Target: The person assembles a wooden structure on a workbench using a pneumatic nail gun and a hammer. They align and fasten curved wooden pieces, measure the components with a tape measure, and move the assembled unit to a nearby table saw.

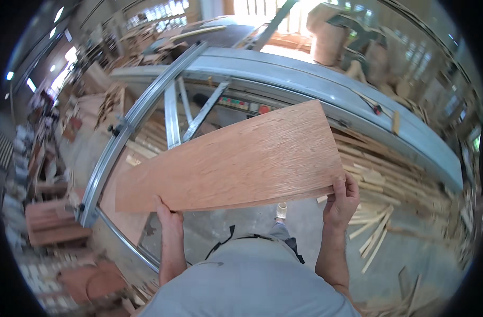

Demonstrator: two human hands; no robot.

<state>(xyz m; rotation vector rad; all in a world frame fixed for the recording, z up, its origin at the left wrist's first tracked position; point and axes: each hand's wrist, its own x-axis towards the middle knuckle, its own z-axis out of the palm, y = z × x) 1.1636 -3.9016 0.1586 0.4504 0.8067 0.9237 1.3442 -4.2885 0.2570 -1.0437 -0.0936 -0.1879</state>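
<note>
A long reddish-brown plywood panel (pixel 231 164) spans the space in front of me, its right end raised toward the machine. Its near edge shows more than one layer, so thin sheets may be stacked. My left hand (pixel 168 211) grips the near edge toward the left, thumb on top and fingers hidden beneath. At the near right corner my right hand (pixel 343 201) pinches the panel between thumb and fingers. Behind the panel stands a panel saw with a long grey sliding table (pixel 283 74). Part of its button strip (pixel 241 104) shows above the panel's far edge.
An aluminium fence rail (pixel 141 111) with crossed struts runs along the left. Another reddish board (pixel 126 203) lies under the panel's left end. Wood strips (pixel 376 232) are heaped on the floor at right. Stacked boards (pixel 56 222) stand far left. A small tool (pixel 377 110) rests on the saw table.
</note>
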